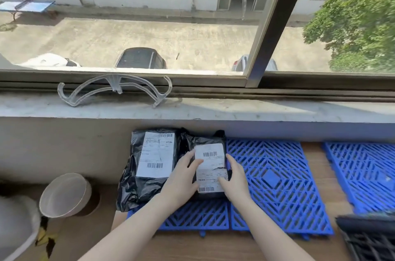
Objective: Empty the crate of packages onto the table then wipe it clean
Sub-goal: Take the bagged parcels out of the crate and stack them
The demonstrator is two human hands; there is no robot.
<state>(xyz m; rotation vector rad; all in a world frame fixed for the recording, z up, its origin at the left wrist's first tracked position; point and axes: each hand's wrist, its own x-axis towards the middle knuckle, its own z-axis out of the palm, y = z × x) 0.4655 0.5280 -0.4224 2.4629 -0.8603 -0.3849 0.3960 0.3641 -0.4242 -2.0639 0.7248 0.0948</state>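
Note:
Two black plastic packages with white shipping labels lie on blue grid mats [277,175] on the wooden table [192,248]. The larger package [149,164] is on the left. The smaller package [210,166] lies beside it, with both hands on it. My left hand [181,177] rests on its left edge with straight fingers touching the label. My right hand [235,177] holds its right edge, thumb on the label. The dark crate [369,237] shows only as a corner at the bottom right.
A paper bowl [68,194] lies tilted at the left beside a white object [15,224]. Another blue mat [363,175] lies at the right. The concrete sill [235,109] behind the table carries a clear plastic frame [115,87] against the window.

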